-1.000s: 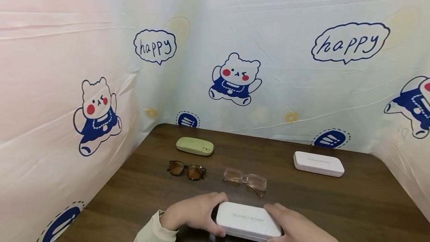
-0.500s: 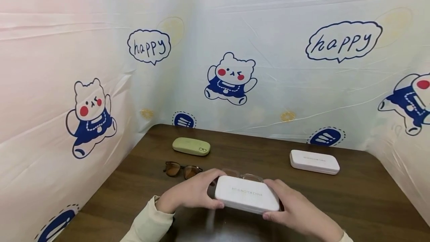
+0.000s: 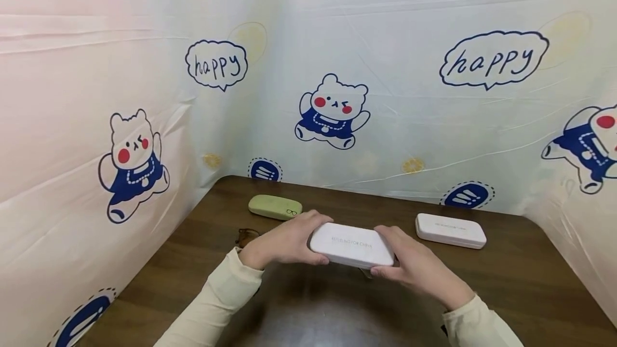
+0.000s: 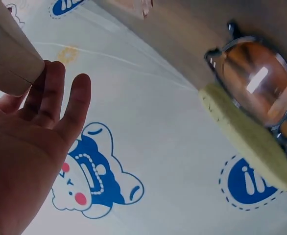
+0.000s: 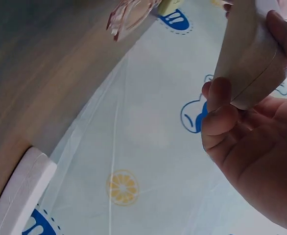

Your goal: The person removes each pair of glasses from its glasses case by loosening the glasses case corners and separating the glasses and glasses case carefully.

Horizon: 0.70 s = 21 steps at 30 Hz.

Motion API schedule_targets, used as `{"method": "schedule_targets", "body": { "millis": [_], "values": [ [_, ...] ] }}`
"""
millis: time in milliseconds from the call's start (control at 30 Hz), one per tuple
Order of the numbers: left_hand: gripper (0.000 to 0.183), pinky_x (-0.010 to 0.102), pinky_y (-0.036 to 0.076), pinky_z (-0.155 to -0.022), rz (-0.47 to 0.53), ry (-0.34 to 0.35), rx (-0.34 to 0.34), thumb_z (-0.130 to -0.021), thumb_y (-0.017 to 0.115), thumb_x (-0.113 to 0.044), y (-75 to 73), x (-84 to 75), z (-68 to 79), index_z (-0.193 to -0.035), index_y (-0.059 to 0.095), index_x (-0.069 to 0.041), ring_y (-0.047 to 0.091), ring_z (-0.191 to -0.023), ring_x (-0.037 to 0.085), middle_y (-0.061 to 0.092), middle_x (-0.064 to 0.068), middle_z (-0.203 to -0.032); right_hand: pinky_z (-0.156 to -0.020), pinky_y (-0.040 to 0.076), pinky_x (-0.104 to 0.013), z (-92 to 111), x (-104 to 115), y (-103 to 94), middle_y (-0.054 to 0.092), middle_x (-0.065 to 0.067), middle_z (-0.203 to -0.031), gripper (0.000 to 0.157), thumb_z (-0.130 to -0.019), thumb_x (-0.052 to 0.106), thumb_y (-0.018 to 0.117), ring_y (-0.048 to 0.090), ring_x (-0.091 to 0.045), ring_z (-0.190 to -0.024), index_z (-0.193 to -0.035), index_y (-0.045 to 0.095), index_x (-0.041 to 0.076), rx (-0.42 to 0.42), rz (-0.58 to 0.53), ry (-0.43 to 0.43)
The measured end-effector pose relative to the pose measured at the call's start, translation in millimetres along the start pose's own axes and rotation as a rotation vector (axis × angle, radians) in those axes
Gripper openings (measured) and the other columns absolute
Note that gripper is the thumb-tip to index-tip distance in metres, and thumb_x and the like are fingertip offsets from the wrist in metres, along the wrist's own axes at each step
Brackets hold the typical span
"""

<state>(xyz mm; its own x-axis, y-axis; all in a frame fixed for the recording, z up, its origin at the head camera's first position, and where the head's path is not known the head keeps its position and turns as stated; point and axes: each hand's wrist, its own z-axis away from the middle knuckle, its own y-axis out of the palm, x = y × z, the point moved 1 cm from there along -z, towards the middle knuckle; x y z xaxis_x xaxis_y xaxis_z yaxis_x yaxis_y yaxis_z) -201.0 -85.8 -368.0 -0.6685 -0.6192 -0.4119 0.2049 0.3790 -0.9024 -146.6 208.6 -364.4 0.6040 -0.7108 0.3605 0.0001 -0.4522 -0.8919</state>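
Over the brown table (image 3: 520, 277): a closed white case (image 3: 353, 245) is held up in the air, lettered face upward; call it the centre of the clock, with twelve toward the patterned curtain (image 3: 414, 84).
Left hand (image 3: 291, 237): at the case's nine o'clock end, clamped on it, thumb along the near side and fingertips on the far side; the left wrist view shows one finger standing clear.
Right hand (image 3: 416, 264): at the three o'clock end, likewise clamped on the case, thumb near, fingers at the far side.
Cream sleeves (image 3: 233, 285): one reaching in from seven o'clock, the other from five.
Green case (image 3: 275, 208): closed on the table at ten o'clock, a small glasses drawing at one end.
Dark-framed glasses (image 4: 256, 81): at nine o'clock on the table, brown-orange lenses, partly behind the left hand from above.
Clear-framed glasses (image 5: 131, 17): mostly hidden under the held case, a sliver showing around five o'clock; how they lie, I can't fairly say from here.
Second white case (image 3: 450, 230): closed on the table, between two and three o'clock, beyond the right hand.
Curtain pattern: winking bears and "happy" bubbles.
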Motion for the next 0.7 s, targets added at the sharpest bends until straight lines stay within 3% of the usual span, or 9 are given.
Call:
{"method": "schedule_targets", "body": {
  "millis": [233, 500, 700],
  "values": [
    [0.077, 0.032, 0.044, -0.088, -0.123, -0.030, 0.014, -0.081, 0.078, -0.049, -13.7, 8.2, -28.4, -0.145, 0.050, -0.017, 0.048, -0.110, 0.013, 0.055, -0.001, -0.131, -0.095, 0.045, -0.053, -25, -19, -0.9, 0.055, -0.021, -0.133, 0.076, -0.086, 0.032, 0.082, 0.054, -0.035, -0.117, -0.143, 0.045, -0.001, 0.020, 0.005, 0.038],
    [0.075, 0.034, 0.044, -0.093, -0.271, -0.049, 0.030, -0.078, 0.082, -0.048, -13.8, 23.2, -61.8, -0.138, 0.054, -0.013, 0.050, -0.112, 0.018, 0.055, 0.002, -0.129, -0.098, 0.043, -0.056, -57, -43, 2.5, 0.053, -0.024, -0.135, 0.081, -0.082, 0.025, 0.086, 0.051, -0.042, -0.121, -0.145, 0.044, -0.003, 0.054, 0.024, 0.113],
    [0.077, 0.035, 0.043, -0.094, -0.292, -0.085, 0.062, -0.077, 0.082, -0.049, -10.4, 40.6, -81.8, -0.140, 0.055, -0.013, 0.051, -0.113, 0.019, 0.058, 0.002, -0.132, -0.095, 0.044, -0.054, -76, -62, 11.1, 0.056, -0.022, -0.133, 0.080, -0.080, 0.028, 0.086, 0.054, -0.039, -0.118, -0.143, 0.047, -0.002, 0.095, 0.004, 0.175]
  ]
}}
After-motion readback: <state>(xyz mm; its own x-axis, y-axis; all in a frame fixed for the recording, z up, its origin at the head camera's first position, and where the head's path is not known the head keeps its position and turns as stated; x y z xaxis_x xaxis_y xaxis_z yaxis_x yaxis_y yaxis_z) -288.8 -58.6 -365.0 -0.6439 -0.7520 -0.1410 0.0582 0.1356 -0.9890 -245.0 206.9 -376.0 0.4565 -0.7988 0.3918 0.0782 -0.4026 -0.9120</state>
